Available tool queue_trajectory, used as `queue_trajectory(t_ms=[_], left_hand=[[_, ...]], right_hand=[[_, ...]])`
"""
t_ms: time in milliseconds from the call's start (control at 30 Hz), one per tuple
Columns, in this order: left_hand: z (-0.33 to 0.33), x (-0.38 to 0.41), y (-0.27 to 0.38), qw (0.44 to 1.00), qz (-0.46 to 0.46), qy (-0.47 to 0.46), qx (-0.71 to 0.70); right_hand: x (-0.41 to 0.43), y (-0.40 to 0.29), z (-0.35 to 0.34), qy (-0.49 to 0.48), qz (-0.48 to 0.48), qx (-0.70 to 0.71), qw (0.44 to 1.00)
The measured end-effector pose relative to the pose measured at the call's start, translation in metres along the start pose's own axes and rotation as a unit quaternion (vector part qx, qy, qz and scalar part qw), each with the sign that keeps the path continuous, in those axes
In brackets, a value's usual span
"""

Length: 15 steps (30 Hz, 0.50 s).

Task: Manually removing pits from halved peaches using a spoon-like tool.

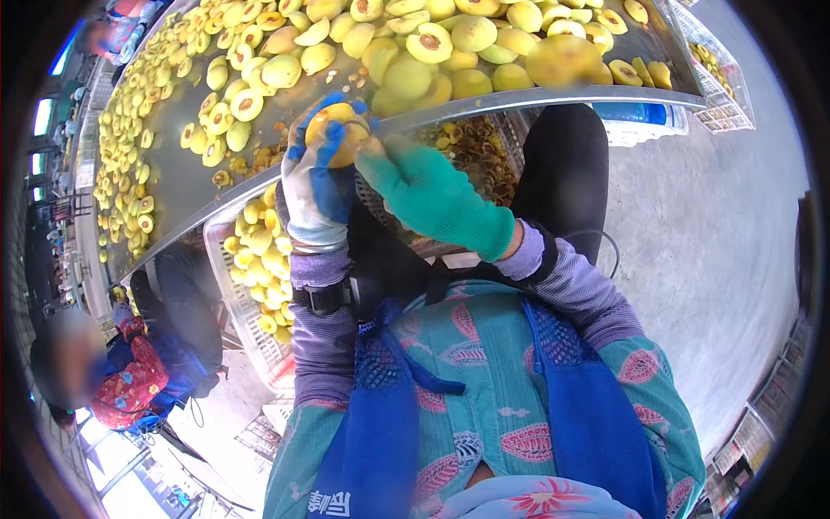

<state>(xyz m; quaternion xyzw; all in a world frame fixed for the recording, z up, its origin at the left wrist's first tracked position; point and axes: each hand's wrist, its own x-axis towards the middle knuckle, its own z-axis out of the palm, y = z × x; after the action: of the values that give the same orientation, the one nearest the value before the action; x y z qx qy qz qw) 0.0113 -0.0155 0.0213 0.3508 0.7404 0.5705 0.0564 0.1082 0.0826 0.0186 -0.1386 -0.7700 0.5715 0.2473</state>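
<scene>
My left hand [321,172], in a white and blue coated glove, holds a yellow stone fruit [337,133] just over the front edge of the metal table [188,156]. My right hand [431,188], in a green knitted glove, is at the fruit's right side with its fingers bent together. A thin curved strip shows at the fruit between the hands; whether it is a tool held by my right hand cannot be told. Halved fruits with brown stones or hollows, such as one half [429,43], lie heaped on the table beyond my hands.
A plastic crate [224,285] of yellow fruit halves stands below the table at left. Brown scraps [483,156] fill a container under the edge. Another crate [729,97] stands at the table's right end. A co-worker [130,389] sits at left; another person [123,32] is at upper left.
</scene>
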Motion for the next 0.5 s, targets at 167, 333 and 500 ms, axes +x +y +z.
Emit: queue_trajectory(t_ms=[167, 333, 500], left_hand=[[0.001, -0.002, 0.002, 0.909, -0.179, 0.054, -0.371], [0.003, 0.001, 0.020, 0.979, 0.066, 0.036, 0.189], [-0.001, 0.001, 0.009, 0.986, 0.063, 0.013, 0.152]], right_hand=[[-0.004, 0.006, 0.010, 0.050, -0.055, -0.025, 0.997], [-0.007, -0.003, 0.007, -0.015, 0.053, 0.043, 0.998], [-0.010, 0.026, 0.020, 0.060, -0.186, -0.047, 0.980]])
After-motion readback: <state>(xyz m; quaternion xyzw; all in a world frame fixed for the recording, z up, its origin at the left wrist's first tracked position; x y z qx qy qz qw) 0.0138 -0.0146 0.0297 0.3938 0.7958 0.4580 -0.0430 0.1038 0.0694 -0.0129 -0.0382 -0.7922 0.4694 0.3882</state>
